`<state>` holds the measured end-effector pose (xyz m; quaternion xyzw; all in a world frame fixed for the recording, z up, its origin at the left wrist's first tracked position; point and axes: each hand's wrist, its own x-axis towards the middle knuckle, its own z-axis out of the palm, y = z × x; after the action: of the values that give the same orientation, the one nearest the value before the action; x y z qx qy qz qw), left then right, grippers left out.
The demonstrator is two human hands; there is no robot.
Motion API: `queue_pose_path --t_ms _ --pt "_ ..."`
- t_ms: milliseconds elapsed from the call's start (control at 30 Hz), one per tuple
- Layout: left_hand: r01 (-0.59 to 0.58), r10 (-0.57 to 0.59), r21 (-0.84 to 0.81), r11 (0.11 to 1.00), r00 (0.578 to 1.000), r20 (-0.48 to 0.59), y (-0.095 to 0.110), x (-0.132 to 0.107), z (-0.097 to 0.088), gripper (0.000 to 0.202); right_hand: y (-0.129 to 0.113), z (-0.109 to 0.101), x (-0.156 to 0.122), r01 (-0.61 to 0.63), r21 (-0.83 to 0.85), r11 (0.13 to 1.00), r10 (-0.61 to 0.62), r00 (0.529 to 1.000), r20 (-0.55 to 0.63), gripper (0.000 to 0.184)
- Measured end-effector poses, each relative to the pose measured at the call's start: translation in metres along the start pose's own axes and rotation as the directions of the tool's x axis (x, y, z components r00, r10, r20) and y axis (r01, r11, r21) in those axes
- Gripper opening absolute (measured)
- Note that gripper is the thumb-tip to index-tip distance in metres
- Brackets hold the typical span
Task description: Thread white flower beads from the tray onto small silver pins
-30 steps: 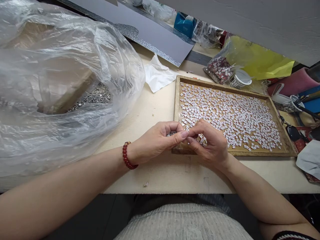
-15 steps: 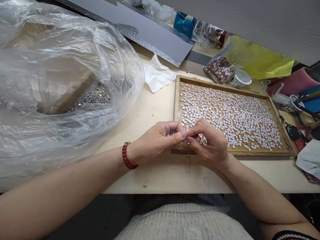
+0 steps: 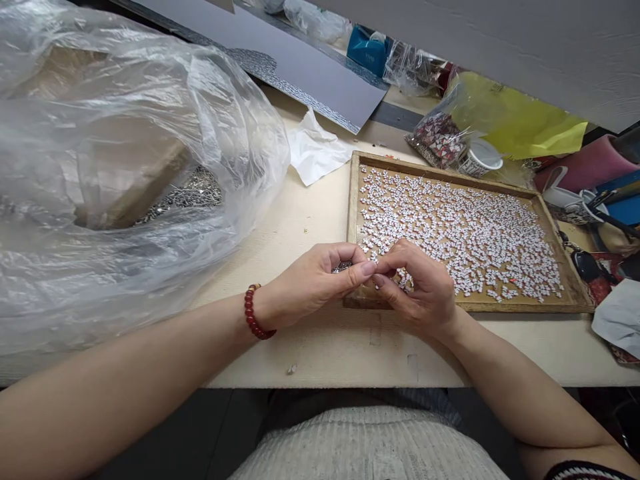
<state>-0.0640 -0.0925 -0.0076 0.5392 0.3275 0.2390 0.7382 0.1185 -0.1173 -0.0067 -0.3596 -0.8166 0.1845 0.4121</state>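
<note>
My left hand (image 3: 325, 277), with a dark red bead bracelet (image 3: 254, 312) at its wrist, is curled around a cluster of small silvery metal pieces (image 3: 343, 267). Its thumb and index finger pinch together at the tip. Facing it, my right hand (image 3: 423, 283) is closed in a pinch, its fingertips meeting those of the left. A tiny whitish bit shows between the fingertips, too small to name. Both hands hover over the near left corner of a shallow wooden tray (image 3: 570, 280), across which many small white charms with reddish edges (image 3: 480, 233) are spread.
A large clear plastic bag (image 3: 240, 133) at left covers a wooden tray of silvery metal bits (image 3: 193, 193). Behind lie a crumpled tissue (image 3: 317, 150), a bag of red and white pieces (image 3: 440, 137) and a white cup (image 3: 481, 157). Dark sunglasses (image 3: 585, 265) lie at right.
Both hands stay in the same place, fingertips together. Only a very slight shift shows in the right hand's fingers.
</note>
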Motion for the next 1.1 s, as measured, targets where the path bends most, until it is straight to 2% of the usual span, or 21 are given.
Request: queue_pose_path --t_ms 400,1100 --pt "0.001 -0.001 -0.008 1.000 1.000 0.004 0.0002 0.0000 0.0001 0.029 0.0007 -0.0006 -0.0006 -0.007 0.001 1.000 0.007 1.000 0.018 0.005" --pt "-0.041 0.043 0.091 0.995 0.999 -0.020 0.0005 -0.0006 0.0030 0.030 0.0021 -0.0018 -0.0044 -0.054 0.027 0.998 0.052 0.996 0.068 0.005"
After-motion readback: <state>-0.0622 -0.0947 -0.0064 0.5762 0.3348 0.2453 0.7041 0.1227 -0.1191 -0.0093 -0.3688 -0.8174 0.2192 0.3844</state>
